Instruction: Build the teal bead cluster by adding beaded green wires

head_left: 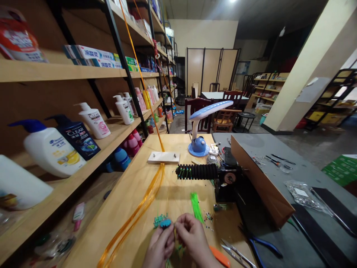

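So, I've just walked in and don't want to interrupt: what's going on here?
A person is working with both bare hands at a wooden table. The left hand holds a small blue piece between thumb and fingers, next to some teal beads. The right hand is close beside it, thumb and finger pinched together; anything between them is too small to make out. Bright green strands lie just beyond, orange threads run down the left, and scissors lie on the right.

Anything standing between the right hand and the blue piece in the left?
Nothing visible does. The right hand has its fingertips close beside the blue piece, held up by the left hand. The turquoise beads lie beyond it, outside that gap; a fine thread would be too small to tell.
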Demonstrator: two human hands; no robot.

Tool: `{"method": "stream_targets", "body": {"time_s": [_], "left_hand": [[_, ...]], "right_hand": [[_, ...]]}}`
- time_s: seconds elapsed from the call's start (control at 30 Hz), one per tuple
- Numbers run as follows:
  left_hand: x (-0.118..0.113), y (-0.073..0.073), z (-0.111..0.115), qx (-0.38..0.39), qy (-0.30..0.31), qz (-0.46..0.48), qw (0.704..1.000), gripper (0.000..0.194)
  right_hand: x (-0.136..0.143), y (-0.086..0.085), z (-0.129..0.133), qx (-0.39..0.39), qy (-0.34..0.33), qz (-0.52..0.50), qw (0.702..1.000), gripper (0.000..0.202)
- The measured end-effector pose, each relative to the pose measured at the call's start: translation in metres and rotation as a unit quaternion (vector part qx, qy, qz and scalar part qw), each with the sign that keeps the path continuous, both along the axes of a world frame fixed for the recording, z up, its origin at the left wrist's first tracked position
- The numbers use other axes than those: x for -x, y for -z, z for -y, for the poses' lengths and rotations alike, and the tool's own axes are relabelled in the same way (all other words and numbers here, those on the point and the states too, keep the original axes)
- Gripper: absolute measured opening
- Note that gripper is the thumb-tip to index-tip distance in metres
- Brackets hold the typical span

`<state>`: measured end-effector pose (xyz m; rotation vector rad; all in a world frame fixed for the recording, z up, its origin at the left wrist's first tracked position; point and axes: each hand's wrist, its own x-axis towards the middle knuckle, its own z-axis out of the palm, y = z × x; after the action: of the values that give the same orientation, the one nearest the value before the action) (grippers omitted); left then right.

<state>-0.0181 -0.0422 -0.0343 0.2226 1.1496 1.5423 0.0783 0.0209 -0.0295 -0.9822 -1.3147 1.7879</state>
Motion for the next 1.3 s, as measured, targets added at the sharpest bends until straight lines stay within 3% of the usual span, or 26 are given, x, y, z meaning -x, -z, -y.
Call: {"method": "stream_targets", "body": {"time_s": [0.3, 0.77, 1.1, 1.3], "left_hand": [[-0.001, -0.008, -0.008, 0.050, -0.009, 0.077, 0.996, 0.063], [-0.008, 0.017, 0.002, 0.044, -0.093, -0.057, 0.993, 0.043], [-0.012, 0.021, 0.002, -0.041, -0.104, -0.167, 0.980, 0.042], [-0.011, 0.017, 0.001, -0.064, -0.123, -0.218, 0.966, 0.037]], "right_hand": [[0.004, 0.023, 0.015, -0.006, 0.042, -0.088, 0.995, 0.057], [0.008, 0.033, 0.016, -0.033, 0.041, -0.079, 0.995, 0.056], [0.004, 0.013, 0.020, -0.017, 0.048, -0.083, 0.995, 0.054], [0.004, 0.012, 0.021, -0.010, 0.057, -0.091, 0.994, 0.055]]}}
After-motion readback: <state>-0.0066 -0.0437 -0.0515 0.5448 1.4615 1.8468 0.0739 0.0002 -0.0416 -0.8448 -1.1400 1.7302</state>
